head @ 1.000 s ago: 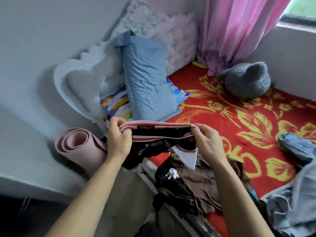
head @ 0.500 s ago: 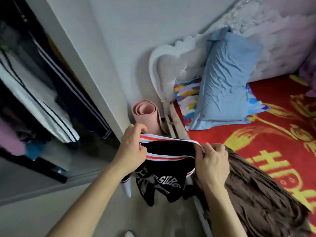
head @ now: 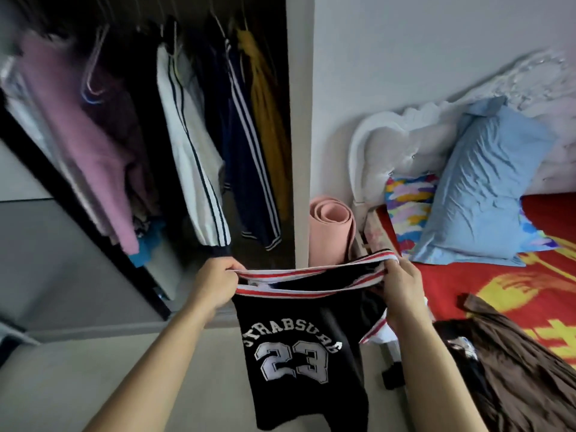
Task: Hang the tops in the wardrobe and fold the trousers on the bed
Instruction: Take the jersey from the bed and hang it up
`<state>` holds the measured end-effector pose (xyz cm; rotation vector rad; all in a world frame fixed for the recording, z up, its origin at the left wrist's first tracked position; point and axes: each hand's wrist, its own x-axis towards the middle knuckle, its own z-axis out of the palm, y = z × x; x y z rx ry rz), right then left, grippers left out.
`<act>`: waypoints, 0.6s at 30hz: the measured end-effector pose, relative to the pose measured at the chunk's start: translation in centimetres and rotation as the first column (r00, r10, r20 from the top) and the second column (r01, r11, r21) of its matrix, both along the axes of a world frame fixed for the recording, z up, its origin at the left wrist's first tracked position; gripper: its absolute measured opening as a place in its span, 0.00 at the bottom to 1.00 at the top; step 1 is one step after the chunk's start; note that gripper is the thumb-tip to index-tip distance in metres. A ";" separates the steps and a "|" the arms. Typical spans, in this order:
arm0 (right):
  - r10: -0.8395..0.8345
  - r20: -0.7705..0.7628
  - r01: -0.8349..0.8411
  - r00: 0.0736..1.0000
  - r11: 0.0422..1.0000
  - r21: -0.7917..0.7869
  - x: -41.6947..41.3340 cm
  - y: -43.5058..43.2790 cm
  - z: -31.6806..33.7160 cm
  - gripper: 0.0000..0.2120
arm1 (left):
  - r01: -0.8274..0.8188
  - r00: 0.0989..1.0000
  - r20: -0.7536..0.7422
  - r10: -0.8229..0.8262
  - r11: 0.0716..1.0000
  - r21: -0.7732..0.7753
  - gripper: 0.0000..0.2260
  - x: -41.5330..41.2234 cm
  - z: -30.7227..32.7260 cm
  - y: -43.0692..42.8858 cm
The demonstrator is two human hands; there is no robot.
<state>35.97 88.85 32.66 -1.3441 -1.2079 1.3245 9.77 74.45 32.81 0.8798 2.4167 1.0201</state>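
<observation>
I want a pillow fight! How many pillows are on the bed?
2: a blue pillow leaning on the headboard, and a multicoloured pillow partly under it. Others may be out of view.
</observation>
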 end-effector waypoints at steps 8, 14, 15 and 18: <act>0.201 -0.301 -0.234 0.932 0.969 -0.075 -10.6 -4.0 0.8 0.12 | -0.064 0.868 0.496 -0.009 0.989 0.131 0.09 -7.4 0.1 -4.7; 0.232 -0.113 -0.230 0.966 0.973 0.032 -15.0 -4.3 -1.2 0.08 | -0.191 0.981 0.072 0.178 0.951 0.244 0.04 -12.6 -1.8 -5.8; 0.239 -0.044 -0.235 0.970 0.969 0.082 -15.7 -4.2 -1.5 0.09 | -0.208 0.976 -0.008 0.218 0.943 0.258 0.02 -13.5 -1.8 -5.8; 0.228 0.199 -0.274 0.953 0.929 0.248 -18.8 -3.2 -2.1 0.10 | -0.266 0.926 -0.189 0.326 0.922 0.282 0.06 -16.3 -0.8 -5.1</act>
